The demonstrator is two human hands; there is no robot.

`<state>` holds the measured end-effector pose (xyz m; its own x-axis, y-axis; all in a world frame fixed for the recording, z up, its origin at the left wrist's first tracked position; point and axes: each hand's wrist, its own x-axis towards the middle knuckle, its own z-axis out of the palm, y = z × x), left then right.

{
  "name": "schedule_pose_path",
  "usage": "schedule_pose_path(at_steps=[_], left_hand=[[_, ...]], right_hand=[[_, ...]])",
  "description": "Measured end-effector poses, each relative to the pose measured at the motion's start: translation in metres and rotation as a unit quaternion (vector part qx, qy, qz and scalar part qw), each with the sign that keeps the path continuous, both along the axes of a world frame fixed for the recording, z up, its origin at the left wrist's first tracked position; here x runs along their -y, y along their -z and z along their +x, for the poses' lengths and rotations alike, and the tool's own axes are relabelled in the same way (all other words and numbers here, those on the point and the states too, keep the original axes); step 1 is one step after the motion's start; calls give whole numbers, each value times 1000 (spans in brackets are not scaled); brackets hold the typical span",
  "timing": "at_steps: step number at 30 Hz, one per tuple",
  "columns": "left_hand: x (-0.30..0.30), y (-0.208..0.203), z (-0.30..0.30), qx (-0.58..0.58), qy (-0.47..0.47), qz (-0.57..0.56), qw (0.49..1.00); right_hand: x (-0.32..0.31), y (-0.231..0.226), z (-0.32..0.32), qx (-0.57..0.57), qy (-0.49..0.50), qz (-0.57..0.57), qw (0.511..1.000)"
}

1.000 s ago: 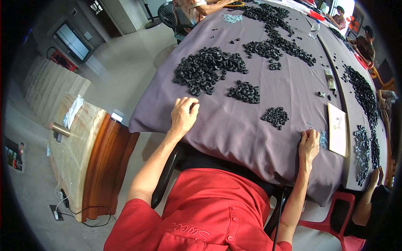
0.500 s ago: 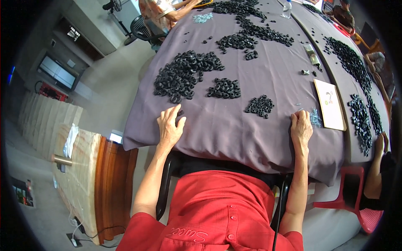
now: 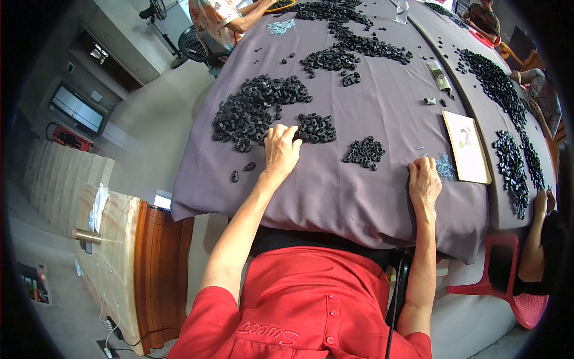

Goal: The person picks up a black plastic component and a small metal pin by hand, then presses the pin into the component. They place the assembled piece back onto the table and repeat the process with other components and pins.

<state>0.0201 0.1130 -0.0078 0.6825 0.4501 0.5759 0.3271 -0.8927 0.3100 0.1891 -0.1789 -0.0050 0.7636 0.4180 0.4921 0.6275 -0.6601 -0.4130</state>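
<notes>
My left hand (image 3: 281, 152) is over the cloth at the near edge of a small cluster of black ribbed ring-shaped pieces (image 3: 320, 129). Its fingers are bent, with the thumb apart from the index finger. Left of it spreads a larger heap of the same pieces (image 3: 248, 110), and two loose black pieces (image 3: 242, 172) lie nearer to me. My right hand (image 3: 425, 182) rests on the cloth with its fingers pinched together; whatever they hold is hidden. Beside it lies a small pile of thin silvery screw-like pieces (image 3: 445, 167). Between my hands sits a group of smaller black rings (image 3: 363, 153).
A pale board with a picture (image 3: 467, 146) lies right of my right hand. Further off are a crumpled packet (image 3: 439, 76), a clear bottle (image 3: 402, 12) and more black heaps (image 3: 371, 46). Other people sit around the grey-purple cloth (image 3: 388, 102). A red plastic chair (image 3: 499, 263) stands at right.
My left hand has moved right and away from me, from the loose black pieces to the small cluster. Two loose pieces now show where it was. My right hand stays nearly still.
</notes>
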Motion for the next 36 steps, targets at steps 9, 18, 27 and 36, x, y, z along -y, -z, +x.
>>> schedule_pose_path(at_steps=[9, 18, 27, 36], left_hand=[[9, -3, -4, 101, 35, -100, 989], [100, -27, -6, 80, 170, -481, 856], [121, -10, 0, 123, 248, -529, 802], [119, -5, 1, 124, 215, -559, 791]], right_hand=[[0, -3, 1, 15, -16, 40, 999], [-49, -40, -65, -81, -276, 218, 933], [-55, -18, -77, -240, -302, 236, 892], [-55, -8, -73, -331, -267, 265, 866]])
